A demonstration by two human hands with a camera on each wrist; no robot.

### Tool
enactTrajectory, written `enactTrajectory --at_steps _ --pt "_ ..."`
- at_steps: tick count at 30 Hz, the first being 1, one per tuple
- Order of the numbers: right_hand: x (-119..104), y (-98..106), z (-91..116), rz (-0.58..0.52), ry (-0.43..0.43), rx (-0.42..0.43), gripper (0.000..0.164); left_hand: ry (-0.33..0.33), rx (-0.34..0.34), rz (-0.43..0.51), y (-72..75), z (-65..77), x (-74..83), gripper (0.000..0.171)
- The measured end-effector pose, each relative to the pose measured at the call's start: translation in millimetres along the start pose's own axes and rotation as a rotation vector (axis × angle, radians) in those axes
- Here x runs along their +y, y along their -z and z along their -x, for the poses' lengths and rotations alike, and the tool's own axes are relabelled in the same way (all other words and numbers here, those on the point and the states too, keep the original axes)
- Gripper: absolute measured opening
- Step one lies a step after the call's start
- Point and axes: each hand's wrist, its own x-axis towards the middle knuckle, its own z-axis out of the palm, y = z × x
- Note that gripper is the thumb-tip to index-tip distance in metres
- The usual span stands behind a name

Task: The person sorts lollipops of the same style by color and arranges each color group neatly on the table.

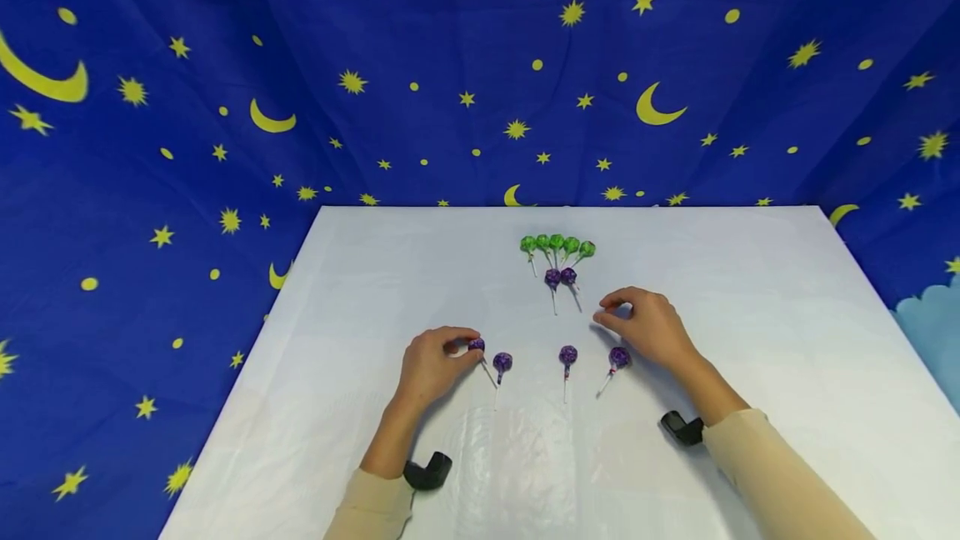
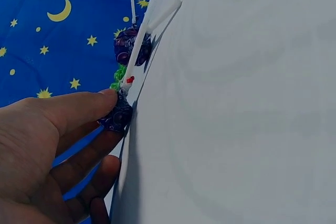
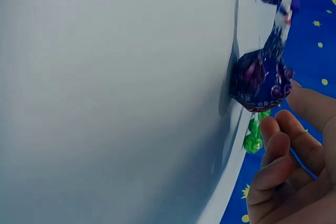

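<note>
My left hand pinches the head of a purple-wrapped lollipop between thumb and fingers, low at the white table. In the left wrist view, that lollipop has its white stick pointing up past the thumb. Just right of it lies another purple lollipop. Holding nothing, my right hand hovers with loosely bent fingers. Close below it lies a purple lollipop, whose wrapped head overlaps the thumb tip in the right wrist view. One more purple lollipop lies between the hands.
Farther back on the white table, several green lollipops form a fan. Two purple lollipops lie side by side just in front of them. A blue cloth with yellow moons and stars surrounds the table. Black wrist devices sit by both sleeves.
</note>
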Motion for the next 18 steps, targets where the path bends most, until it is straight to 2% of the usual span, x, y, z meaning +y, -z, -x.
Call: enactTrajectory --at_steps 11,18 --pt "1.0 6.2 20.6 -0.015 -0.013 0.031 0.033 0.012 -0.008 0.003 -0.7 -1.4 -0.5 0.023" --pt "-0.2 6.0 38.8 -0.033 -0.027 0.042 0.029 0.016 -0.002 0.001 -0.1 0.2 -0.5 0.022"
